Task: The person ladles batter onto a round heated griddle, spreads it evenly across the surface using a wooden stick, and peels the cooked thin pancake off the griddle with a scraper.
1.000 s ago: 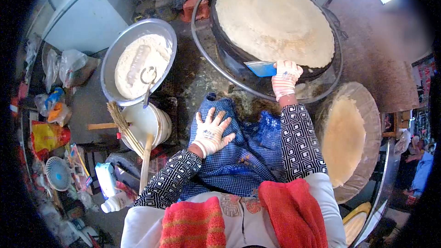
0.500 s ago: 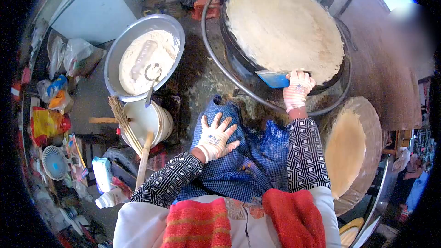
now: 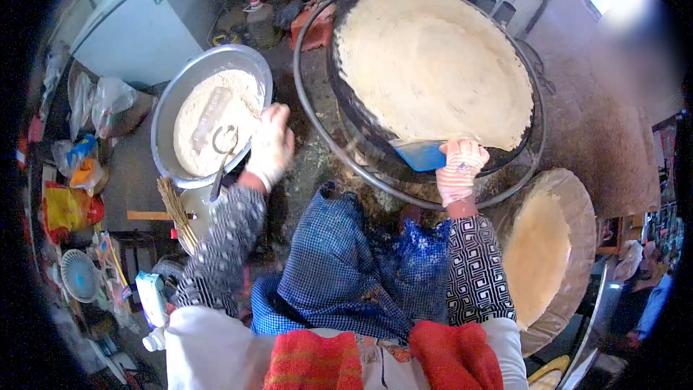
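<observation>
My right hand (image 3: 462, 165), in a striped glove, is closed on a blue scraper (image 3: 421, 157). The scraper's edge meets the near side of a large round sheet of pale batter (image 3: 433, 65) on a dark griddle (image 3: 354, 105). My left hand (image 3: 271, 146), gloved too, is at the right rim of a metal basin (image 3: 164, 130). Motion smears its fingers, and I cannot tell whether it touches the rim. In the basin are pale flour or batter (image 3: 242, 97), a clear bottle-like object (image 3: 211, 112) and a ladle (image 3: 224, 159) with its handle over the near rim.
A metal ring (image 3: 312, 105) surrounds the griddle. A straw brush (image 3: 175, 209) lies across a white bucket below the basin. To my right, a round tray (image 3: 583, 245) holds a tan flatbread (image 3: 538, 260). Plastic bags (image 3: 112, 105) and a small basket (image 3: 79, 274) are at the left.
My left hand has left the blue checked cloth on my lap and moved up to the basin. My right hand and the scraper have shifted slightly left along the batter's near edge.
</observation>
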A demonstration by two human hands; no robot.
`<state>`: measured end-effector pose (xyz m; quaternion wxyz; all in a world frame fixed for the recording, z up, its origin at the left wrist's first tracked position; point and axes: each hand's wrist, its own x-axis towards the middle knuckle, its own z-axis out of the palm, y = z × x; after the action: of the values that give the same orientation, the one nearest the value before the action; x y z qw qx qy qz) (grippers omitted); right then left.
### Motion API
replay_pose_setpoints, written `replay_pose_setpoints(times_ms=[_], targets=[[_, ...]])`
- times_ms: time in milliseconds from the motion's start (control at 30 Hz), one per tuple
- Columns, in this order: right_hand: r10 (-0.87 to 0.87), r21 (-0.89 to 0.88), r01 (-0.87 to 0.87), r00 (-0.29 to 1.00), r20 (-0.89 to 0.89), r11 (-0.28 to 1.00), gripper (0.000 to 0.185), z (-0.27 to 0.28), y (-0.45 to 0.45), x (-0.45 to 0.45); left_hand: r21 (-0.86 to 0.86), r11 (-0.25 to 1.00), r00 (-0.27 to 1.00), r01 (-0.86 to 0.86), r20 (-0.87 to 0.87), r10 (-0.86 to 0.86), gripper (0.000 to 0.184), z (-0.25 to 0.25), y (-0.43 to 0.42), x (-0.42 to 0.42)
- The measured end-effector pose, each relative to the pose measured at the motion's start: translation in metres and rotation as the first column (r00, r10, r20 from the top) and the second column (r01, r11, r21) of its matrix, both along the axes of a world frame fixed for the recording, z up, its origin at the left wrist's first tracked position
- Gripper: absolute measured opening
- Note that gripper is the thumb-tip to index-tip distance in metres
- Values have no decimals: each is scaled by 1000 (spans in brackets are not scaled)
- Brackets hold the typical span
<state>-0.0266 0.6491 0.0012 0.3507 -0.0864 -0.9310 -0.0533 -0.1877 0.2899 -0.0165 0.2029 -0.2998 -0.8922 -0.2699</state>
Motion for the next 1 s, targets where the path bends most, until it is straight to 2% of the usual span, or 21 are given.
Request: replay_pose_setpoints(times_ms=[67,133,200,233,267,300,333,367,433,500,567,600,633,700,733,800,833,867,900,933,1000], targets=[[11,-8,-12,999,-44,1000,7,9,-9,-4,-59,997,997,-44,-69,40,54,-4,-3,-56],[11,-5,-11,999,-30,1000,7,15,-11,-5,-338,935,990,-108,-123,70,57,18,6,-84],[29,-13,-29,999,-39,999,7,16,-10,0,-556,826,933,-86,-336,-129,50,10,16,-109],[38,-14,-39,998,-46,999,7,16,-9,-1,-656,754,922,-8,-296,-248,41,2,22,-115],[52,-24,-53,997,-53,998,8,14,-6,-3,-745,664,900,61,-247,-360,34,10,32,-112],[66,-37,-69,996,-58,997,8,11,-2,3,-886,452,958,105,-33,-286,18,10,52,-97],[84,-52,-87,994,-63,995,8,8,2,10,-988,137,960,-68,-103,-261,11,-20,69,-87],[73,-27,-75,995,-67,997,9,1,8,13,-927,356,939,115,-16,-345,8,-24,66,-70],[79,-91,-81,997,-25,993,9,5,12,22,-932,250,957,262,217,-194,13,9,98,-10],[57,-65,-59,998,-27,996,9,10,11,22,-808,481,940,340,293,-173,13,23,134,62],[29,-59,-33,997,-65,998,9,10,7,17,-602,663,894,444,340,-291,15,34,172,141],[49,-70,-55,995,-89,996,10,11,5,12,-487,700,850,522,359,-384,17,38,184,177],[35,-47,-40,994,-102,998,11,9,5,7,-371,686,777,626,375,-506,19,40,189,210],[10,-20,-12,997,-80,1000,12,9,3,-3,-137,547,560,826,306,-770,23,31,169,245],[-5,-11,5,998,-70,1000,13,8,3,-4,104,490,484,865,81,-871,27,13,154,254],[7,-29,-9,996,-88,1000,13,2,7,-7,-75,507,503,859,314,-805,36,10,119,231],[13,-32,-16,995,-97,999,13,0,9,-7,-126,576,555,808,490,-672,39,19,100,212],[20,-35,-24,994,-106,999,13,-1,10,-6,-129,690,630,713,549,-549,43,2,81,201],[20,-49,-26,994,-112,998,13,-2,10,-7,-150,788,754,597,441,-487,44,-10,60,196],[15,-47,-20,994,-108,999,13,-2,10,-9,-173,812,798,558,381,-467,45,-23,42,192],[10,-38,-15,994,-108,999,13,-1,10,-17,-240,833,833,499,397,-385,45,-50,20,194]])
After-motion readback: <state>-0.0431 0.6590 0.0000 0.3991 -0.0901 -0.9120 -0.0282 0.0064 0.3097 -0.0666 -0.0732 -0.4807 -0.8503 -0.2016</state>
